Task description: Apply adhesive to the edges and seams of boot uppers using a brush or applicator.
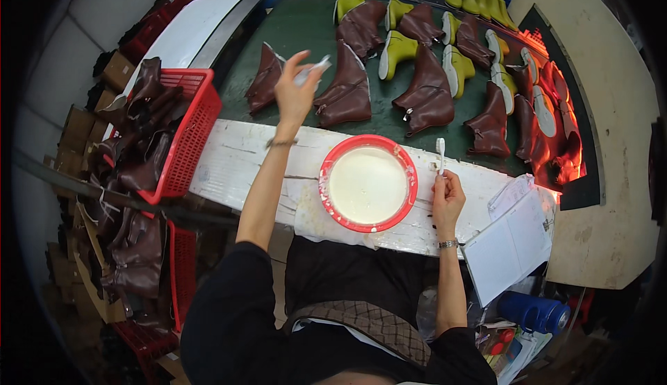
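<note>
While the left hand pinches something white, the right hand grips a toothbrush at the bowl's three o'clock.

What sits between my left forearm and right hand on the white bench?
In the head view, a red bowl of whitish liquid, closer to your right hand, with a pale sheet at its near edge.

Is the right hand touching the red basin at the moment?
Apart. In the head view, a strip of the white board shows between the right hand and the red basin's rim.
</note>
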Demonstrator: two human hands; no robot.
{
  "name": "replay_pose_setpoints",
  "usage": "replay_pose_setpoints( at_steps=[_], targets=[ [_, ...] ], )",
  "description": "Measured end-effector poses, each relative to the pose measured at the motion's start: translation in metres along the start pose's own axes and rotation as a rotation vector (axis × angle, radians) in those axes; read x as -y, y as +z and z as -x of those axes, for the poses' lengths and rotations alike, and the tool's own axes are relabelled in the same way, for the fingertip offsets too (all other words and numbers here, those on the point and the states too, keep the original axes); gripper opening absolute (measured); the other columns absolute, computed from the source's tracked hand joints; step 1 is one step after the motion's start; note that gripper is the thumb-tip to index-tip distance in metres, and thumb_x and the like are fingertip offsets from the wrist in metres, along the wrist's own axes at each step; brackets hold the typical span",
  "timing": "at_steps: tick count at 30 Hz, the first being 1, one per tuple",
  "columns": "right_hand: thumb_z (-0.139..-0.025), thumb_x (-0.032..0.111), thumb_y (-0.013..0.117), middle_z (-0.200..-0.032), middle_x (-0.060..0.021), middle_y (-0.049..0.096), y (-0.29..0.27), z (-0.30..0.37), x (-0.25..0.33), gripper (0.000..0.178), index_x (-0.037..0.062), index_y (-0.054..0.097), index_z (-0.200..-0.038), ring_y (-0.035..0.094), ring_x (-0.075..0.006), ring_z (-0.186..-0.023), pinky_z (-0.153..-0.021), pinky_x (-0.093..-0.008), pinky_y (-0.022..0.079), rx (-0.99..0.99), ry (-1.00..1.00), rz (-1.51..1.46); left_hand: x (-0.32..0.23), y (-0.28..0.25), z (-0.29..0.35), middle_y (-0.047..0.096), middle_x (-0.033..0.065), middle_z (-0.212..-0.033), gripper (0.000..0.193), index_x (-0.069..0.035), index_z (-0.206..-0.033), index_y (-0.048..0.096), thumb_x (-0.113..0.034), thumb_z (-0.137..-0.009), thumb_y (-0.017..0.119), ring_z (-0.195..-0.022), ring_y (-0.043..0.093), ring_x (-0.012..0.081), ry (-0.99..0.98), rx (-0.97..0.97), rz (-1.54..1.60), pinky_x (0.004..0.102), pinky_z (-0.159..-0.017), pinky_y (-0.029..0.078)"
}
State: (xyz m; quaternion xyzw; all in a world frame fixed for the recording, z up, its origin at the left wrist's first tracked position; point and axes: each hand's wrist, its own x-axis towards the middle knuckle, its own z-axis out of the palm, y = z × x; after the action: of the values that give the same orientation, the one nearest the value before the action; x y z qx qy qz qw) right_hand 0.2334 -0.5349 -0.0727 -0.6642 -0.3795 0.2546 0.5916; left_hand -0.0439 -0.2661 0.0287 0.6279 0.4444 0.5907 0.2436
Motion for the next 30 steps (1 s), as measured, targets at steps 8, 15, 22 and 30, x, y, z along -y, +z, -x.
replay_pose_setpoints(
  at_steps=[8,15,22,30],
  targets=[
    [-0.103,0.015,0.063,-0.071,0.0032,0.059,0.008,-0.004,0.001,0.019,-0.0016,0.065,-0.112,0.048,-0.0023,-0.06,-0.052,-0.0208,0.036,0.015,-0.013,-0.01,0.046,-0.147,0.14,0.061,0.0219,-0.139,0.057,-0.007,-0.141,0.06,-0.014,-0.088,0.079,-0.13,0.053,0.0421,0.185,0.343,-0.7,0.048,-0.108,0.044],
    [-0.103,0.015,0.063,-0.071,0.0038,0.059,0.007,0.0,0.005,0.019,-0.0011,0.065,-0.112,0.047,-0.0018,-0.059,-0.051,-0.0204,0.035,-0.003,0.003,0.033,0.017,-0.072,0.067,0.045,0.021,-0.155,0.086,-0.017,-0.156,0.043,-0.028,-0.081,0.085,-0.137,0.043,0.046,0.182,0.372,-0.352,0.0596,-0.11,0.038],
    [-0.103,0.015,0.063,-0.071,0.004,0.058,0.007,0.0,0.004,0.019,-0.0009,0.065,-0.113,0.046,-0.0018,-0.058,-0.051,-0.0206,0.034,0.004,-0.011,0.018,0.069,-0.008,0.026,0.054,0.0172,-0.144,0.123,-0.021,-0.164,0.022,-0.038,-0.066,0.094,-0.132,0.052,0.0394,0.012,0.714,-0.804,0.0598,-0.104,0.042],
    [-0.103,0.012,0.062,-0.071,0.0036,0.058,0.003,-0.001,0.006,0.017,-0.0014,0.065,-0.114,0.045,-0.0019,-0.059,-0.051,-0.0201,0.034,-0.014,0.009,0.021,0.102,-0.08,-0.03,0.039,0.0131,-0.16,0.133,-0.028,-0.165,0.01,-0.032,-0.064,0.097,-0.145,0.038,0.0397,-0.149,0.318,-1.072,0.0668,-0.109,0.036]
  ],
)
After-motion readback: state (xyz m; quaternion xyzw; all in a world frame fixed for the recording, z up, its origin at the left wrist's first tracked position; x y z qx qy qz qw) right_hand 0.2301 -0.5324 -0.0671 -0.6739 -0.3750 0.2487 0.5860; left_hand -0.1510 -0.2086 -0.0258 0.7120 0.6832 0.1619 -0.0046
